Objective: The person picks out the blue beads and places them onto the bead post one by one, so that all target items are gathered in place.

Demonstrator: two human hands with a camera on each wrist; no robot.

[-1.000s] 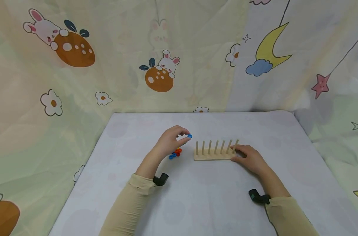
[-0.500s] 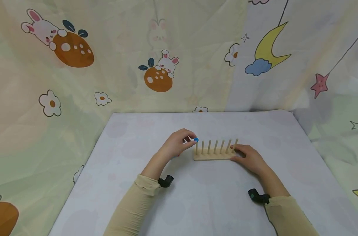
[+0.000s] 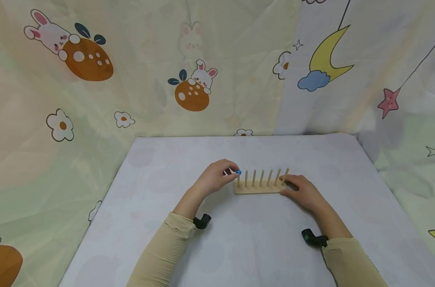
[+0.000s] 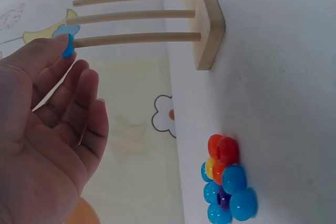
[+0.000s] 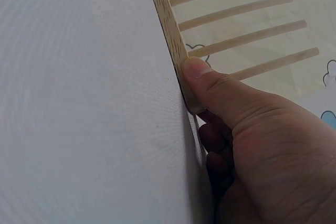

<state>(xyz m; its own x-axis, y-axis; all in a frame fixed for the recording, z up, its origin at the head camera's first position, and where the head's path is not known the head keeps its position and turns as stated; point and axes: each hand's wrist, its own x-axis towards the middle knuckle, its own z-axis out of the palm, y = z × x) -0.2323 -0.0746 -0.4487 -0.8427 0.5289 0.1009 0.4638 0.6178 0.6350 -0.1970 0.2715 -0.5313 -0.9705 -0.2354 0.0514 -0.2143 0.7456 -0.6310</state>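
Observation:
A pale wooden peg board (image 3: 258, 191) lies on the table with a row of several upright pegs. My left hand (image 3: 214, 175) pinches a blue bead (image 4: 68, 46) between thumb and finger at the top of the leftmost peg (image 4: 136, 39). The left wrist view shows the other left fingers loosely bent below the bead. At the board's right end, my right hand (image 3: 305, 192) grips the base, its thumb (image 5: 197, 68) on the near edge in the right wrist view. Those right fingers are partly hidden behind the board.
A small cluster of blue, red, orange, yellow and purple beads (image 4: 234, 179) lies on the white table (image 3: 260, 239), left of the board; my left hand hides it in the head view. A printed curtain (image 3: 246, 99) hangs behind the table.
My left hand has carried the blue bead rightward from beside the board to the leftmost peg's top, then slightly down. The right hand and the board have stayed in place.

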